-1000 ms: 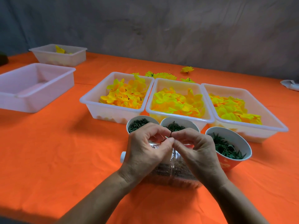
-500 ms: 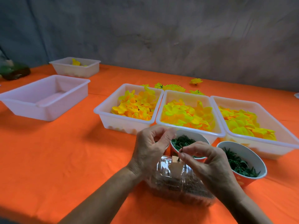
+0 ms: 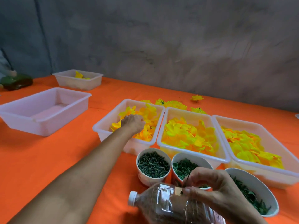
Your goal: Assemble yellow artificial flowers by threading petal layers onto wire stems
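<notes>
Stem (image 3: 186,179) upright in right-hand (image 3: 215,189) pinch grip.

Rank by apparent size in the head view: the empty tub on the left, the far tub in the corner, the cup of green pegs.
1. Empty tub, clearly largest.
2. Far tub; distance shrinks it, so it may match the empty one.
3. Cup of green pegs, smallest in view though nearest the camera.

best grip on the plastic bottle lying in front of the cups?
Wrap the ribbed body of the plastic bottle from above, near its middle. It lies on its side, white cap pointing left, and the right hand with the stem crowds its right end.
</notes>
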`<action>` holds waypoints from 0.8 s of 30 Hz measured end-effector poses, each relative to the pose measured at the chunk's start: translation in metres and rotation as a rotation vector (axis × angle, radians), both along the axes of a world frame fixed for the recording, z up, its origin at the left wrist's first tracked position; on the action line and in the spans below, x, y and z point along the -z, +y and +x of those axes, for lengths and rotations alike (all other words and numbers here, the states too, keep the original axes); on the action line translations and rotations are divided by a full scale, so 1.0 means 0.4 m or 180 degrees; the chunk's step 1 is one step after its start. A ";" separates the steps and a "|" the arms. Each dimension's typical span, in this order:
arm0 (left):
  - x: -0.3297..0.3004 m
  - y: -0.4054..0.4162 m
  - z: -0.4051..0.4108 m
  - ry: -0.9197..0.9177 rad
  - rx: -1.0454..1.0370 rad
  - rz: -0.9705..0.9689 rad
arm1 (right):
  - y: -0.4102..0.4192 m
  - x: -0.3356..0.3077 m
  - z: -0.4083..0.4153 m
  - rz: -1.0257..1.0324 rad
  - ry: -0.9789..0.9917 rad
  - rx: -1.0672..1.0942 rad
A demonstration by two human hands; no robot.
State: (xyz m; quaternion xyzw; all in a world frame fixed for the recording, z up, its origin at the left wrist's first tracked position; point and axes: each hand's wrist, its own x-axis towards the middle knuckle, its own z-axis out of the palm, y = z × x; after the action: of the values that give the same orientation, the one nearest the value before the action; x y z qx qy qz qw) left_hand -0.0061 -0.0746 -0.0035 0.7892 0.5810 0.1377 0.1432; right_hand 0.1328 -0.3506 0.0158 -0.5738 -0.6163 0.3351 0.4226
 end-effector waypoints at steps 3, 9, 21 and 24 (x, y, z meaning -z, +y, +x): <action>0.004 0.032 0.021 0.0188 0.0084 -0.0419 | 0.012 -0.002 0.013 -0.0122 0.0021 -0.0132; 0.026 0.041 0.038 -0.0063 0.0090 -0.0216 | 0.018 -0.005 0.035 -0.0382 0.0495 -0.0196; 0.039 0.002 -0.011 -0.3185 -0.0097 -0.0475 | 0.056 0.053 0.027 -0.0063 0.0962 0.0879; 0.030 -0.013 -0.018 -0.3744 -0.0045 -0.0690 | 0.070 0.060 0.023 0.0014 0.1002 0.0943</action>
State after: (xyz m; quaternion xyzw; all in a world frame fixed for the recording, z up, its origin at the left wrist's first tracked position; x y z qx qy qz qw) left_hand -0.0131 -0.0798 -0.0155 0.5576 0.4202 0.4924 0.5197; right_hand 0.1419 -0.3224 -0.0082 -0.5978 -0.4524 0.3534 0.5596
